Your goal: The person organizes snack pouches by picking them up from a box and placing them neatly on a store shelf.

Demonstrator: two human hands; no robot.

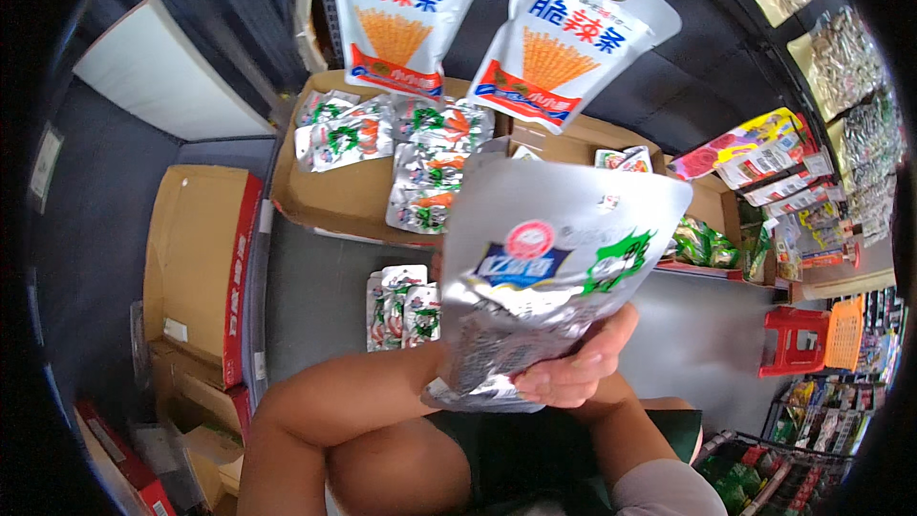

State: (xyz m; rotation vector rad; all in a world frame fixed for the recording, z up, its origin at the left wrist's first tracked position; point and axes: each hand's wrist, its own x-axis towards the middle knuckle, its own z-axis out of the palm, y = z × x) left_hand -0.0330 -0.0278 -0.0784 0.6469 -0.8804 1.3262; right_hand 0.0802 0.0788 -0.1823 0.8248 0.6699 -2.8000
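My right hand (577, 365) grips several silver foil snack pouches (544, 258) by their lower end, raised in front of me at the middle of the view. My left forearm reaches up behind the pouches, and they hide nearly all of my left hand, so its grip cannot be made out. Beyond them, a shallow cardboard box (333, 204) holds similar silver packets (347, 136) with green and orange print. A small group of packets (403, 304) lies on the grey floor left of the pouches.
Two white snack bags (394, 14) hang above the cardboard box. An opened box (193, 258) with a red side stands at the left. Toward the right are green packets (706, 244) in a carton, a red plastic stool (795, 340), an orange basket (845, 333) and hanging packs (842, 57).
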